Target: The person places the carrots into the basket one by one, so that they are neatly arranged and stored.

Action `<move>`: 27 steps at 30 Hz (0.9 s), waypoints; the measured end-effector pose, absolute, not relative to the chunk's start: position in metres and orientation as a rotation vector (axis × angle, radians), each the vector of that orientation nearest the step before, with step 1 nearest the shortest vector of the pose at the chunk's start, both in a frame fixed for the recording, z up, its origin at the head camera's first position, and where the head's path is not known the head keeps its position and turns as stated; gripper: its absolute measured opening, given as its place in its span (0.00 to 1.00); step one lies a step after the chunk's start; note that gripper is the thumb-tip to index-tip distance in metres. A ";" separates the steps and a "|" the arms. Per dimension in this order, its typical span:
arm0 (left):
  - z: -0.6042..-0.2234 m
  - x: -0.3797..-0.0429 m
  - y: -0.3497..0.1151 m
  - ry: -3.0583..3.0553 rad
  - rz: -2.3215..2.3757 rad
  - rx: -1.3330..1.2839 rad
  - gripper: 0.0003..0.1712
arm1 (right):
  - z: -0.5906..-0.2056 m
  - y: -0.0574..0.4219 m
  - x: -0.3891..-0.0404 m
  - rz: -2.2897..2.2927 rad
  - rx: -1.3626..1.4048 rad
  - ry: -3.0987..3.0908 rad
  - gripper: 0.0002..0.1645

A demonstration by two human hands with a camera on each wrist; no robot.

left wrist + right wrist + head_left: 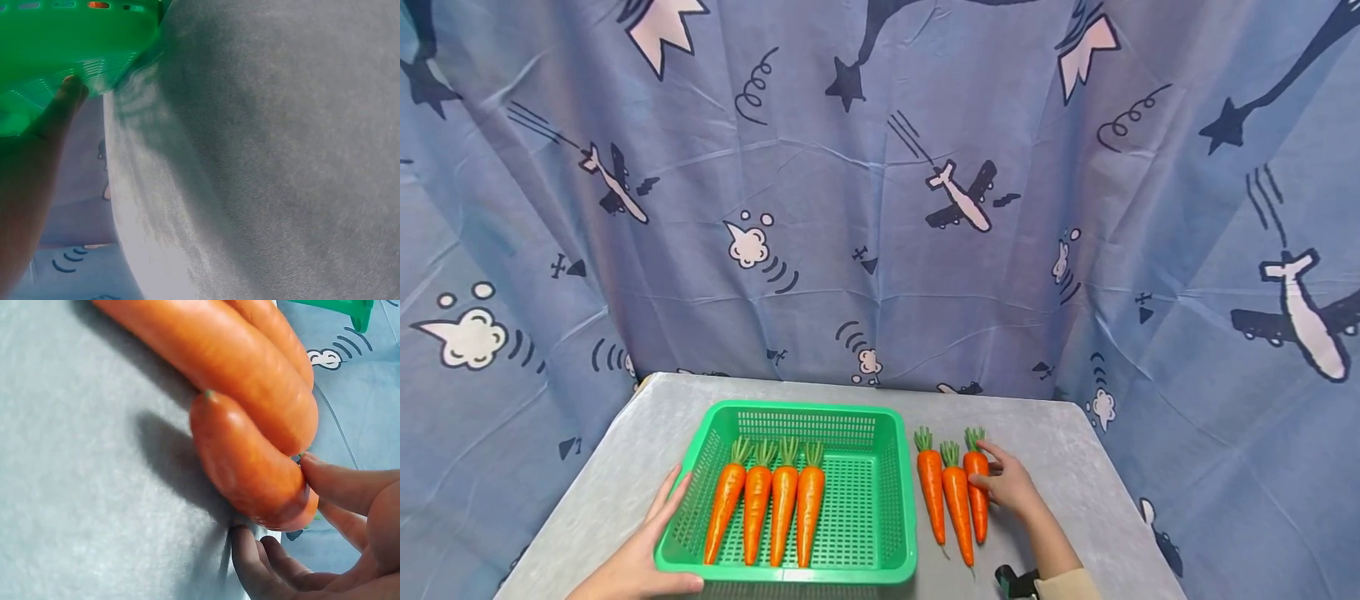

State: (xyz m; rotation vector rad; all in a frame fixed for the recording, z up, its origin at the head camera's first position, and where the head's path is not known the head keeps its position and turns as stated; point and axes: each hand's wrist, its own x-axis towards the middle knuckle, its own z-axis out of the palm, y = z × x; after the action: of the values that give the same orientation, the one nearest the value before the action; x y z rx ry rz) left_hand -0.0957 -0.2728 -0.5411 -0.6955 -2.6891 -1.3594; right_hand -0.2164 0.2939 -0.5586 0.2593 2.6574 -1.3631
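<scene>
My left hand (638, 558) rests against the front left corner of a green plastic basket (910, 500), thumb along the front and fingers spread by the left side. A fingertip touches the basket's slotted wall (94, 72) in the left wrist view. Several orange carrots (784, 500) with green tops lie side by side inside the basket's left part. To its right, three carrots lie on the table, tops pointing away. My right hand (1011, 483) pinches the rightmost carrot (244, 462) near its top, thumb and fingers on opposite sides.
The other two table carrots, the left one (931, 492) and the middle one (957, 500), lie close beside the pinched one. A grey-white table (1022, 417) carries everything. Behind it hangs a blue patterned curtain (880, 250). A black device (1017, 582) is on the right wrist.
</scene>
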 end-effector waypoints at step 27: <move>-0.542 -0.096 -0.273 -2.701 -1.346 -0.710 0.71 | -0.539 0.299 -0.212 -1.457 0.280 2.673 0.36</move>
State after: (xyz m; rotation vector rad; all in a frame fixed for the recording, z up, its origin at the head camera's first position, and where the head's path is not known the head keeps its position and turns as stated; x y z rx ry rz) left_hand -0.0963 -0.2726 -0.5417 -0.7103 -2.7009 -1.3456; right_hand -0.2117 0.2995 -0.5387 0.2801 2.6731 -1.4573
